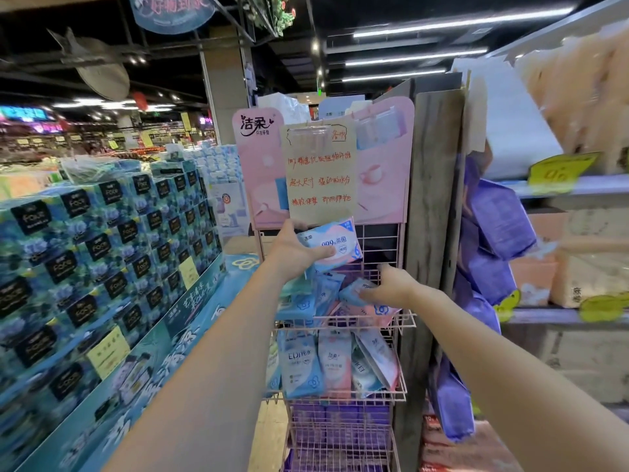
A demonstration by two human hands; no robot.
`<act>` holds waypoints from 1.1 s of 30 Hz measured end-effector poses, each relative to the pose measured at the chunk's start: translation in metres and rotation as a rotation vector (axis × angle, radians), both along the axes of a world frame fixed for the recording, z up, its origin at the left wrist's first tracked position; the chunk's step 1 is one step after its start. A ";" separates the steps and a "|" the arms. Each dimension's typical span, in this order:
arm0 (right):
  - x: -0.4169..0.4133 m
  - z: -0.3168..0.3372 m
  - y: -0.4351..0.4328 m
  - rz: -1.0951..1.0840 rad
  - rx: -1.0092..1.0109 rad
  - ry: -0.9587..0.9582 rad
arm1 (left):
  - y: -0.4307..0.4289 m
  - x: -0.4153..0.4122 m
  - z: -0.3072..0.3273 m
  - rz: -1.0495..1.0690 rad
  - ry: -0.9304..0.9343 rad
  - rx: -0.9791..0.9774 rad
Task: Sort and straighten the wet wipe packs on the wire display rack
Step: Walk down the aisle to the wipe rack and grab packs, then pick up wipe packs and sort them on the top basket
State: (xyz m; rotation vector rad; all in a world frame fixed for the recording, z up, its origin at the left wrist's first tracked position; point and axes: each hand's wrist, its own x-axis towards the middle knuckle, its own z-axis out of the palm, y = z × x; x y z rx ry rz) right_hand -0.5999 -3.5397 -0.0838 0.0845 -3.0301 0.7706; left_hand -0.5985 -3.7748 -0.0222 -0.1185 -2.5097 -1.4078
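Two hands: both at the top basket of the rack.
Left hand (294,250): grip closed on one pack (332,245), lifted clear above the pile, probably to free the ones beneath.
Right hand (391,284): fingers pressed on a pink-and-blue pack (354,292) lying askew in the basket; hold unclear.
Top basket (406,323): packs jumbled, leaning.
Basket below (401,396): packs upright, tidier.
Sign (321,172): handwritten, above the rack.
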 end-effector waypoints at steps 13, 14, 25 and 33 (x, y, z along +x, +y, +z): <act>0.000 -0.009 -0.003 -0.054 0.202 -0.006 | 0.008 -0.002 -0.006 0.081 0.012 0.038; 0.000 -0.010 -0.003 -0.042 0.166 -0.012 | 0.009 -0.003 -0.006 0.084 0.016 0.033; 0.014 -0.006 0.007 -0.102 -0.177 0.157 | 0.018 -0.007 -0.006 0.093 -0.001 0.048; 0.027 -0.013 -0.002 -0.271 0.141 0.169 | 0.046 -0.005 -0.006 0.079 0.013 0.000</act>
